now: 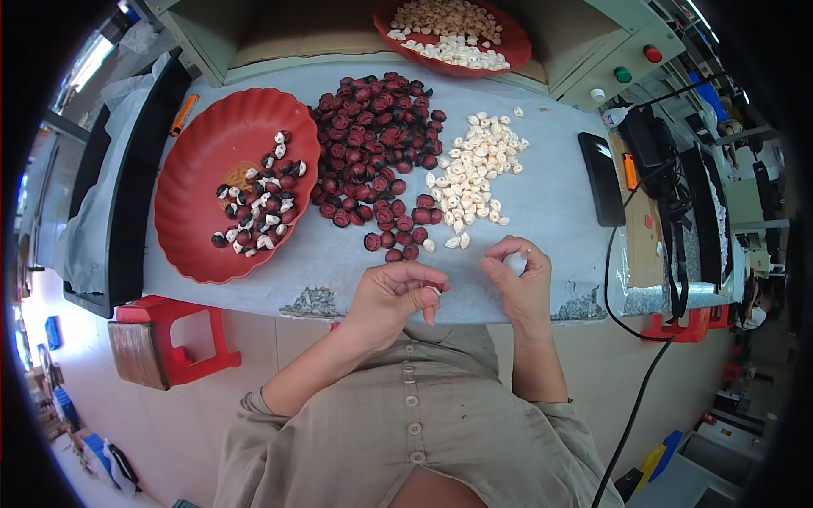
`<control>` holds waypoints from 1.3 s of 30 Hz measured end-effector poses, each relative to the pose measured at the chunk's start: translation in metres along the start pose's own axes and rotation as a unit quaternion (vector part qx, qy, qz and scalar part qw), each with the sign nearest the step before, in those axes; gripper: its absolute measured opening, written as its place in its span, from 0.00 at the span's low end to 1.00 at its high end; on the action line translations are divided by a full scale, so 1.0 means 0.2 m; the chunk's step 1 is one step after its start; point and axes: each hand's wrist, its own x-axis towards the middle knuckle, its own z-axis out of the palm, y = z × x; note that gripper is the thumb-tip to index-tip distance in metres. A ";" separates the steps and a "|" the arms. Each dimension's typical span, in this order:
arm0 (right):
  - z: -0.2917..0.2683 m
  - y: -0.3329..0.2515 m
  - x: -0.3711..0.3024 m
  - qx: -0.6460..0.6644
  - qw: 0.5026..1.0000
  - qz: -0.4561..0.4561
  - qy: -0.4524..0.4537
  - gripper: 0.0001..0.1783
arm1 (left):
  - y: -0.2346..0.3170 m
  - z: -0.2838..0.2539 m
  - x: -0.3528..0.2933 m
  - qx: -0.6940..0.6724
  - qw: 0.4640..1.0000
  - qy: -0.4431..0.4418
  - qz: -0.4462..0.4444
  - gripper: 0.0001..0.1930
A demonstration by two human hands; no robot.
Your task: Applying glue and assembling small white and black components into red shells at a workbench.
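Note:
Close to the table's front edge, my left hand (391,300) is closed with thumb and fingers pinched on a small white piece (434,290); most of it is covered by the fingertips. My right hand (527,292) curls around a smooth white rounded object (515,263), whose kind I cannot make out. Ahead of my hands lies a big heap of dark red and black shell-shaped pieces (373,127). To its right spreads a pile of cream-white shell-shaped pieces (476,173). A red scalloped plate (190,182) on the left bears joined pieces (262,203) in red, black and white.
Another red plate (521,59) with pale pieces stands at the back in an open cabinet (296,38). A black phone (602,179) lies at the right, near cables and an orange cutter (630,171). A black tray (127,195) flanks the left edge; a red stool (199,334) is below.

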 end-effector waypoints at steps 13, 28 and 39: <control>-0.01 0.00 0.00 0.023 1.000 0.005 -0.007 0.06 | 0.58 -0.25 -0.18 0.699 0.572 0.315 0.292 0.09; -0.02 -0.01 -0.01 0.190 0.981 0.044 0.013 0.16 | 0.21 -0.13 -0.02 0.743 0.581 0.143 0.299 0.08; 0.06 -0.09 -0.06 0.234 0.971 0.055 0.005 0.18 | 0.21 -0.07 -0.03 -0.095 0.993 0.065 0.024 0.11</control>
